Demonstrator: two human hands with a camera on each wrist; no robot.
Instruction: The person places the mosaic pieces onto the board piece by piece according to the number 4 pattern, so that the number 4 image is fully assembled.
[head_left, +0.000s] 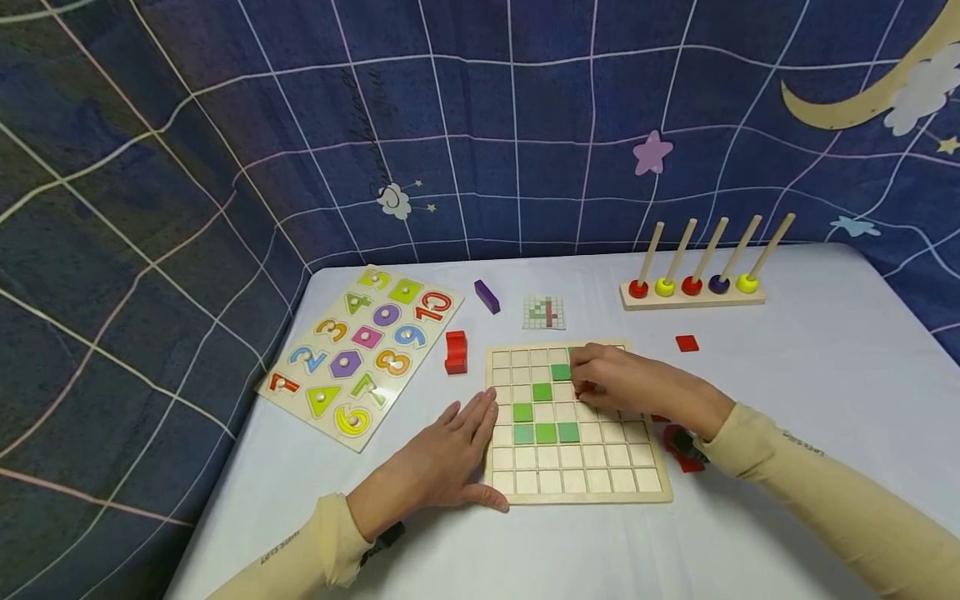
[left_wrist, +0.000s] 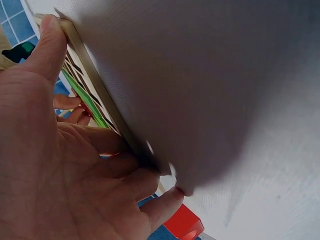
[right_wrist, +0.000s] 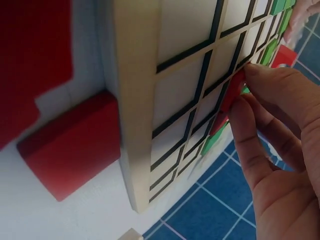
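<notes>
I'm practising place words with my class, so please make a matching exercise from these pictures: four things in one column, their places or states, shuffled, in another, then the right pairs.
Things
1. Left hand
2. Right hand
3. Red notched block
4. Five-peg bead stand

Places or states
A. Between the number puzzle and the grid board
B. Towards the table's far right
C. At the grid board's left edge
D. Pinching a red tile

Pairs: 1-C, 2-D, 3-A, 4-B
</notes>
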